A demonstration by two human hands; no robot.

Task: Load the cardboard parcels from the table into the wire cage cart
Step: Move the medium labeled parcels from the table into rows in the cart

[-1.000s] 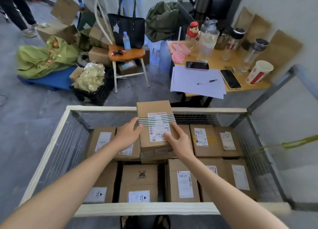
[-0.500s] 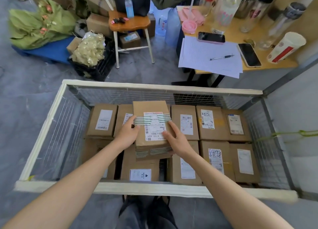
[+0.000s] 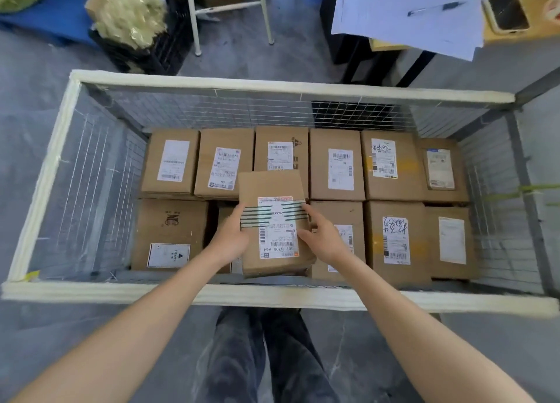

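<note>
Left hand (image 3: 230, 240) grips the parcel (image 3: 270, 187) at its 9 o'clock edge, thumb on top by the green bands. The parcel is inside the cart (image 3: 272, 89), low over the near row, about 6 o'clock from the cart's middle, between the box marked heavy (image 3: 169, 236) and a labelled box (image 3: 341, 213). I cannot tell whether it touches anything below. Right hand (image 3: 324, 240) grips the 3 o'clock edge likewise. I judge it light and stiff, since the faces stay flat. The label looks slick, so I'd hold by the bare cardboard sides.
</note>
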